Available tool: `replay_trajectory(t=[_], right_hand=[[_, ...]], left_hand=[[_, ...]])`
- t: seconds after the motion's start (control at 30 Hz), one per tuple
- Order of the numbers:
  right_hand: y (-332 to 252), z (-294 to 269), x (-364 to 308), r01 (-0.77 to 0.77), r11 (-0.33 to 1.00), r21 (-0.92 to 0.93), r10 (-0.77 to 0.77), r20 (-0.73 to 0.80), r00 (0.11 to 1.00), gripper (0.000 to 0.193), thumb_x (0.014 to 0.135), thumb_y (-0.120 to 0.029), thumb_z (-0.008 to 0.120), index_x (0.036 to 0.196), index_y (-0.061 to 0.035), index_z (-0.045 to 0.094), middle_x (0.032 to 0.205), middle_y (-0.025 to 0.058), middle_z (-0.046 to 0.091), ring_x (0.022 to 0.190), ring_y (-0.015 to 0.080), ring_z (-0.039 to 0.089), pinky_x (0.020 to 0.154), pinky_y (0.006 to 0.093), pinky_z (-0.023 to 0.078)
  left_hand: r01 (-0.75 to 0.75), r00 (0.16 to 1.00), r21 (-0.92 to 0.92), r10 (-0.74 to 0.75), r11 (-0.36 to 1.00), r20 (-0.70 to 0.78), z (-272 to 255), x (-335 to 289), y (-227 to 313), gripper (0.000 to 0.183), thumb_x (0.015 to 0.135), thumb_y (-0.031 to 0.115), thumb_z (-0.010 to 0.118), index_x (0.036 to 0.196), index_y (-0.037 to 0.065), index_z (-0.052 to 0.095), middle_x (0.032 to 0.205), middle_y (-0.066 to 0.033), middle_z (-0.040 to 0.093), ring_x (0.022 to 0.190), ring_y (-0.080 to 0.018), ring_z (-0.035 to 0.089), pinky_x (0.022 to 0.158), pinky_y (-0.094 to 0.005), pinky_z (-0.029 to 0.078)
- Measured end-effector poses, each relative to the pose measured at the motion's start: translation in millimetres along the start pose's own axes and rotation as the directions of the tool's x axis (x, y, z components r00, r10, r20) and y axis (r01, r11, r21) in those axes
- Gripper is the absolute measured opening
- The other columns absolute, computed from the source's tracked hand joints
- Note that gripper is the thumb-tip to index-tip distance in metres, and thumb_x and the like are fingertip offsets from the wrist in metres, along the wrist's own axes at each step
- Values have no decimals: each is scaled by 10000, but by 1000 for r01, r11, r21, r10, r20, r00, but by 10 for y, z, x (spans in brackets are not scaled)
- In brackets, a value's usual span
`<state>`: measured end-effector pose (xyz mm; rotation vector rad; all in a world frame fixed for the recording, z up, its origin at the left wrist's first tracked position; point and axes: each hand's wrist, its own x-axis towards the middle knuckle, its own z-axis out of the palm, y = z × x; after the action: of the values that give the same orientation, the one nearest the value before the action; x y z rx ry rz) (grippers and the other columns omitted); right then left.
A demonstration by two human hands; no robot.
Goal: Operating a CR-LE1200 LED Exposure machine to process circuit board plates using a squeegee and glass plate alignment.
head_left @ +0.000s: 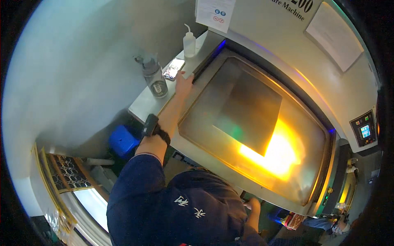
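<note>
the person i'm watching has the left hand [184, 85] stretched out to a lit smartphone [174, 69], which lies on the pale side ledge [141, 105] along the left of a big light-box machine [283, 51]. the fingers of that hand are spread apart, clamped on nothing; one tip seems to meet the phone's near right corner, though i can't swear to contact. the right hand [253, 207] is low at the machine's near edge, and i can't tell whether its fingers are together or apart.

my guess is that the step in hand is a touch at the phone, while a dark rectangular sheet [252, 108] lies on the machine's bed [199, 110] with yellow glare at its near right corner. the next move, i'd judge, calls for a light fingertip and care around what stands close by.

counting up: one phone, one dark sheet, one clear drinking bottle [155, 80] on the near side of the phone, one white squeeze bottle [189, 44] on the far side, two papers [215, 15] on the machine's front, one control screen [365, 131] at right, one black wristwatch [150, 124], one blue container [123, 141] at left.
</note>
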<state>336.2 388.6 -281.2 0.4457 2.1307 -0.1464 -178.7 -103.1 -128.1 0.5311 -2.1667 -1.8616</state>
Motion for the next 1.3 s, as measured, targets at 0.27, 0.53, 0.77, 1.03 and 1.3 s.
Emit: replay_trajectory(t=[0.27, 0.53, 0.77, 1.03, 1.3], right_hand=[[-102, -22, -163, -81, 996, -32, 74, -186, 980, 496, 690, -529, 771, 852, -60, 761, 908, 200, 716, 922, 363, 692, 807, 447, 540], [-78, 67, -348, 122, 982, 142, -52, -420, 906, 337, 703, -362, 760, 859, -64, 747, 890, 207, 703, 909, 377, 673, 819, 443, 527], [74, 199, -907, 547, 691, 472, 133, -827, 546, 153, 862, -109, 660, 987, -23, 651, 973, 110, 656, 1006, 319, 623, 885, 409, 492], [628, 619, -779, 283, 425, 860, 207, -396, 894, 394, 905, -313, 677, 1144, -2, 645, 1051, 140, 705, 1022, 292, 668, 889, 383, 507], [1154, 863, 756, 109, 936, 336, 88, -523, 848, 415, 900, -310, 643, 1181, -5, 622, 1158, 185, 647, 1156, 355, 580, 977, 444, 452]], left_hand=[[-60, 991, 211, 33, 976, 128, -168, 829, -276, 692, 883, 387, 653, 1416, 30, 392, 1160, -190, 614, 642, -247, 659, 596, -356, 555], [-339, 672, -276, 437, 899, 598, 1170, -1879, -885, 676, 906, 406, 631, 1475, 115, 412, 1491, -143, 431, 1368, -274, 412, 1125, -469, 332], [-937, 285, 204, 282, 284, 916, 1722, -3184, -1351, 758, 898, 696, 407, 1532, 293, 308, 1633, -29, 177, 1472, -473, 75, 1112, -734, 10], [-936, 306, 239, 260, 258, 916, 1983, -3279, -1471, 803, 866, 732, 409, 1514, 261, 345, 1562, -46, 351, 1465, -438, 163, 1131, -706, 3], [-966, 258, 248, 233, 74, 937, 1865, -3280, -1414, 805, 857, 757, 407, 1494, 266, 394, 1594, 1, 290, 1484, -389, 144, 1152, -668, 2]])
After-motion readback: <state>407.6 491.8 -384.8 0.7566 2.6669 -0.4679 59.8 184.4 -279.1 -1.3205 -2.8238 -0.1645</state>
